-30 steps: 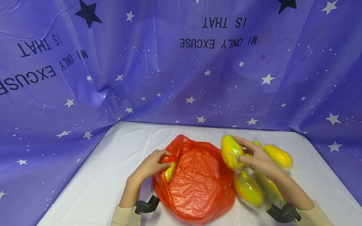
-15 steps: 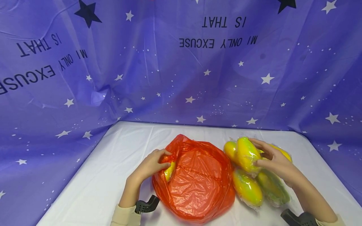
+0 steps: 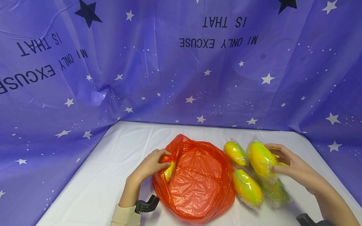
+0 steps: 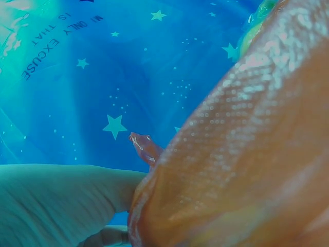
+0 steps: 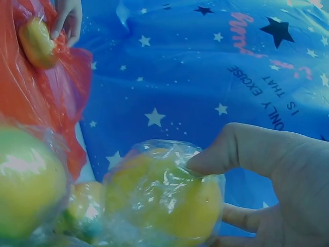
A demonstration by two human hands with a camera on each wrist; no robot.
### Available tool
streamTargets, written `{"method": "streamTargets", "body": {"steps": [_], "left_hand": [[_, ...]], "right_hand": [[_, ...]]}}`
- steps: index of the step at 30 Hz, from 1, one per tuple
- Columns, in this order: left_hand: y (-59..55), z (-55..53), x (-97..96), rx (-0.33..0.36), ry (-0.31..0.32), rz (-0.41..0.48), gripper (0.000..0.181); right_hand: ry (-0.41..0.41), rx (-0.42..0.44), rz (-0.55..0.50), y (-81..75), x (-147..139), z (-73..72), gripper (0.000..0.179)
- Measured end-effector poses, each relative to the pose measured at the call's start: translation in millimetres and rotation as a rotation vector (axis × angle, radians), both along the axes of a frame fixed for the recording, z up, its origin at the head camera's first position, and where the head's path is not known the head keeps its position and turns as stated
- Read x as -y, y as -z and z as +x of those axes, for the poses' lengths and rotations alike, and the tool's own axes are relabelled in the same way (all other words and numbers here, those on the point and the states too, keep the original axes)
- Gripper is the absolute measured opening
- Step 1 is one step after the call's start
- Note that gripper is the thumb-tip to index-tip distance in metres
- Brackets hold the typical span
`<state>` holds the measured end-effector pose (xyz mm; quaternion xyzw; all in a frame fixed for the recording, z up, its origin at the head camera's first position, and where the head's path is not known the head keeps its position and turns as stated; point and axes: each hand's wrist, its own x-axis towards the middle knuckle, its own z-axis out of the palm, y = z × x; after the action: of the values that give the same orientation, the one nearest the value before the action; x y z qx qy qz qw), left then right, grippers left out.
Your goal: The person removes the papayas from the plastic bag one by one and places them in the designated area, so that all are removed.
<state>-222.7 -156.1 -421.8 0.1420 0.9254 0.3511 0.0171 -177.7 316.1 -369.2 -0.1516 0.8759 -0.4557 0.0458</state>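
Observation:
A red plastic bag [image 3: 195, 182] lies spread in the middle of the white table, its mouth facing up. My left hand [image 3: 148, 164] grips the bag's left rim. Beside its fingertips shows a yellow mango [image 3: 169, 171], partly covered by the bag. Right of the bag, my right hand [image 3: 297, 168] holds a yellow-green mango [image 3: 261, 160] in clear wrap, thumb on one side. In the right wrist view this wrapped mango [image 5: 164, 198] is close up, with the thumb pressed against its film. Orange-tinted plastic [image 4: 226, 154] fills much of the left wrist view.
Other wrapped mangoes lie right of the bag: one at the back [image 3: 236, 153], one in front [image 3: 248, 188] and a greener one [image 3: 275, 192]. More yellow shows behind the right hand. A purple star-printed sheet [image 3: 181, 78] stands behind the white table [image 3: 113, 175].
My right hand has moved right, away from the bag, carrying its mango. The back mango beside the bag has come into view. My left hand and the bag look the same.

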Motion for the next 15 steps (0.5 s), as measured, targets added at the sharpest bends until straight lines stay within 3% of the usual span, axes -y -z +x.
{"method": "streamTargets", "body": {"steps": [8,15], "left_hand": [[-0.3,0.1,0.1,0.008,-0.002,0.01,0.033],[-0.5,-0.1,0.1,0.005,-0.003,0.006,0.033]], "right_hand": [[-0.038,-0.059,0.04,0.0,-12,4.1,0.064],[0.007,-0.043,0.132,3.9,-28,4.0,0.067]]}}
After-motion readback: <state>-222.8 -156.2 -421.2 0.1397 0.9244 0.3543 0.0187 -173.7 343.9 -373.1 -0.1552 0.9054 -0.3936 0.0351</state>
